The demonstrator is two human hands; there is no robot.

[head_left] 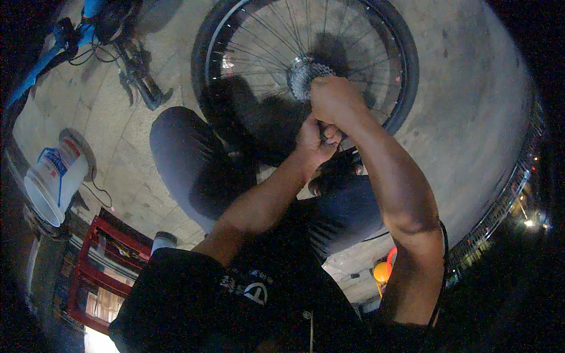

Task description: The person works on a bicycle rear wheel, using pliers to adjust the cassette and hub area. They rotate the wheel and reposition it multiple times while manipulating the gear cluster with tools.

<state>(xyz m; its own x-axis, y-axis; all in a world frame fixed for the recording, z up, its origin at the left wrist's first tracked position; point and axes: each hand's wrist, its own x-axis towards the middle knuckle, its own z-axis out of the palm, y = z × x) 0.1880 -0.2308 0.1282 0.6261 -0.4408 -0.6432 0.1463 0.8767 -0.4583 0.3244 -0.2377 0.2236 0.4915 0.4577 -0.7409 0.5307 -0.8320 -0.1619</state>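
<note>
A bicycle wheel with a black tyre (pixel 201 59) and thin spokes is in front of me, between my knees. At its hub sits a silver cassette of stacked sprockets (pixel 302 75). My right hand (pixel 336 101) is closed in a fist over the cassette's right edge. Just below it, my left hand (pixel 316 140) is closed with its fingers curled, close against the right wrist. Whatever either hand grips is hidden by the fingers. The near part of the wheel lies in deep shadow, partly behind my hands.
At the upper left is a blue bicycle frame (pixel 88 20) with dark parts hanging from it. A white bucket (pixel 72 176) stands at the left, near a red metal rack (pixel 82 276). An orange round object (pixel 382 272) is beyond my right arm.
</note>
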